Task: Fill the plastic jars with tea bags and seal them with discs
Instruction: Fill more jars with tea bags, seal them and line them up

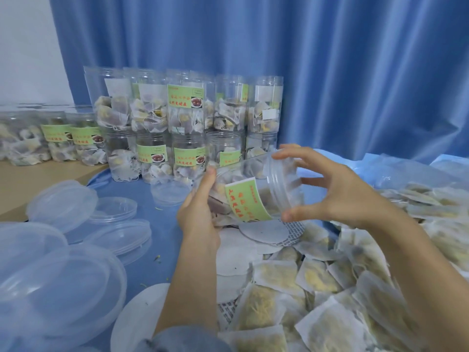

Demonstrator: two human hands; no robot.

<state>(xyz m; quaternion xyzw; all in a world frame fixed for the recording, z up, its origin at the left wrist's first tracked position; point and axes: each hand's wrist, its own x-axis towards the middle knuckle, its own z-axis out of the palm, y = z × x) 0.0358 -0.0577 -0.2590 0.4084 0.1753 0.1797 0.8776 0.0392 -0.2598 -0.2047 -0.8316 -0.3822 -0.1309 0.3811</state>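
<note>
A clear plastic jar [243,196] with a green label lies tilted above the table, its mouth pointing right and tea bags inside. My left hand [198,209] grips its base end. My right hand [337,194] is at the threaded mouth, with the index finger on top of the rim and the thumb under it, holding it. I cannot tell whether a disc covers the mouth. White round discs [266,232] lie on the table just below the jar. Loose tea bags [317,288] are heaped across the right and front.
Filled, labelled jars [185,123] stand stacked in two tiers at the back against a blue curtain [355,72]. More jars [50,141] stand on a wooden surface at the left. Clear plastic lids [63,275] are piled at the front left.
</note>
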